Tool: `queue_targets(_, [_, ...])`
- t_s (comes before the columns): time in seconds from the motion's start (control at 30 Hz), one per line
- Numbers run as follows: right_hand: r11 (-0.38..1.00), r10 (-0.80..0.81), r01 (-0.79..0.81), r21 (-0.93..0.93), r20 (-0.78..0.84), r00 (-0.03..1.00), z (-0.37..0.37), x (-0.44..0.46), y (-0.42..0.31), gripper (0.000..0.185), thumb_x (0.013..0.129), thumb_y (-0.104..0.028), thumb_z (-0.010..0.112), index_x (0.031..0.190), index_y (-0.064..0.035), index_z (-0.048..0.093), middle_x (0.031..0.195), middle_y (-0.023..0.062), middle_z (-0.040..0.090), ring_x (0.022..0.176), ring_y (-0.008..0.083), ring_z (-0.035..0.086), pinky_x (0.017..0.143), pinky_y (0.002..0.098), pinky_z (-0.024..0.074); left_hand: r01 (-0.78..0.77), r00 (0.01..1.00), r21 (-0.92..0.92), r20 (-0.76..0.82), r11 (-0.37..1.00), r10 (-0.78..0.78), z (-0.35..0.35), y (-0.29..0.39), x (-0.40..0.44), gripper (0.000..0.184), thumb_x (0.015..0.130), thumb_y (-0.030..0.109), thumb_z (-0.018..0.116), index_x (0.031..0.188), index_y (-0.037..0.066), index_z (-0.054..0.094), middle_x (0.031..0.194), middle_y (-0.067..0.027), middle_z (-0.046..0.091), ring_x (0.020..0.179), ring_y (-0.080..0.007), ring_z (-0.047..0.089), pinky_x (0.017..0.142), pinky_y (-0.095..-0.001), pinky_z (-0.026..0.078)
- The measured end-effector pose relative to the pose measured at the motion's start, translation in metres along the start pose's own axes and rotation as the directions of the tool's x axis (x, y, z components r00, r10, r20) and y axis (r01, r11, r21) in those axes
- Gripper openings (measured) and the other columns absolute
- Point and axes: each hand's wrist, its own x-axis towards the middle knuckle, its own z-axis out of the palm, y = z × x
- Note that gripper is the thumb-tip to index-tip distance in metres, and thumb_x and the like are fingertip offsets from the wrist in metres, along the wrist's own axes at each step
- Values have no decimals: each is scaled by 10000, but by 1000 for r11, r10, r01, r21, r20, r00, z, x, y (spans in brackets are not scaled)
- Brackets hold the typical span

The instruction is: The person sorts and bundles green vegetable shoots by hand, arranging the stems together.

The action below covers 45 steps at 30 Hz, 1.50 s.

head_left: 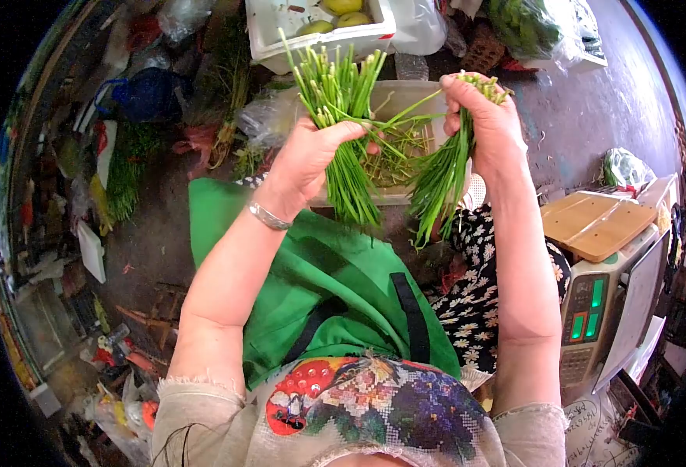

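My left hand (320, 156) is wrapped round a thick bunch of garlic chives (349, 183), cut pale ends up and green leaves hanging down. In my right hand (489, 117) is a second bunch of garlic chives (446, 175), gripped near its cut ends, with the leaves drooping below the fist. A few loose stalks stretch across the gap between the two bunches. Beneath them stands a shallow plastic tub (428, 92) with thin green and yellowish stalks (397, 156) in it. A green apron (320, 272) covers my lap.
A white foam box (320, 39) with mangoes (347, 6) stands beyond the tub. To the right is a scale (588, 319) with a brown board (600, 222) on top. Dark leafy greens (129, 167) and plastic bags lie along the left. Bagged greens (522, 27) sit at the far right.
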Motion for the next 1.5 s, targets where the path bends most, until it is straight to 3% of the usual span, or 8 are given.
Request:
queue_targets(0.23, [999, -43, 43, 11, -55, 998, -15, 3, -10, 139, 795, -152, 723, 851, -62, 634, 640, -18, 547, 501, 87, 480, 472, 229, 389, -37, 995, -8, -90, 999, 36, -12, 2, 4, 210, 856, 28, 570, 1055, -25, 610, 965, -125, 669, 887, -223, 643, 789, -334, 540])
queue_targets(0.33, [983, -35, 28, -179, -36, 999, -5, 0, -12, 186, 791, -158, 735, 910, -45, 648, 658, -18, 560, 515, 77, 484, 480, 222, 390, -72, 994, 106, -73, 992, 80, -12, 2, 3, 229, 860, 23, 570, 1084, -13, 605, 1006, -121, 663, 892, -213, 641, 793, -332, 539])
queue_targets(0.4, [988, -58, 57, -146, -6, 998, -1, 1, -2, 257, 787, -130, 742, 994, -21, 636, 728, -8, 594, 538, 65, 488, 489, 215, 394, 36, 999, 13, 24, 999, -37, -2, 4, -3, 285, 868, 24, 575, 1153, 5, 576, 1071, -111, 647, 905, -204, 637, 800, -335, 539])
queue_targets(0.53, [985, -108, 108, -138, 9, 994, 7, -2, 3, 301, 790, -108, 738, 1042, -4, 611, 771, 2, 610, 547, 64, 491, 491, 215, 398, 46, 991, -27, 124, 999, -43, 2, -4, -1, 377, 879, 26, 568, 1252, 16, 508, 1119, -103, 627, 948, -214, 631, 792, -356, 547])
queue_targets(0.73, [983, -129, 123, -138, -36, 991, 8, -2, 6, 327, 800, -110, 724, 1077, 8, 595, 748, 3, 597, 548, 71, 499, 495, 220, 407, 68, 992, -22, 106, 997, -65, 3, -5, -1, 346, 886, 30, 559, 1228, 8, 517, 1103, -106, 626, 906, -230, 649, 752, -344, 557])
queue_targets(1.03, [996, 44, -35, -87, 103, 994, 5, -4, 3, 173, 795, -135, 728, 912, -39, 644, 649, -7, 572, 503, 78, 489, 470, 212, 380, 46, 995, -30, 95, 998, -43, 5, 0, -4, 299, 865, 24, 596, 1162, 21, 561, 1025, -79, 641, 850, -206, 650, 674, -315, 550])
queue_targets(1.2, [997, 34, -20, -80, 178, 983, 13, -9, 9, 172, 780, -146, 740, 846, -49, 614, 645, -5, 569, 505, 81, 487, 478, 217, 377, 41, 996, -11, 79, 999, -40, 6, -1, -4, 300, 860, 25, 611, 1156, 29, 565, 1014, -75, 644, 833, -197, 647, 668, -310, 547])
queue_targets(1.5, [997, -30, 27, 74, 38, 999, 8, -6, 4, 180, 788, -140, 732, 879, -53, 603, 638, -4, 557, 507, 101, 488, 484, 228, 385, 24, 999, -77, 33, 997, -22, 3, 2, -4, 310, 846, 14, 621, 1152, 30, 568, 1030, -88, 645, 888, -214, 644, 730, -332, 545])
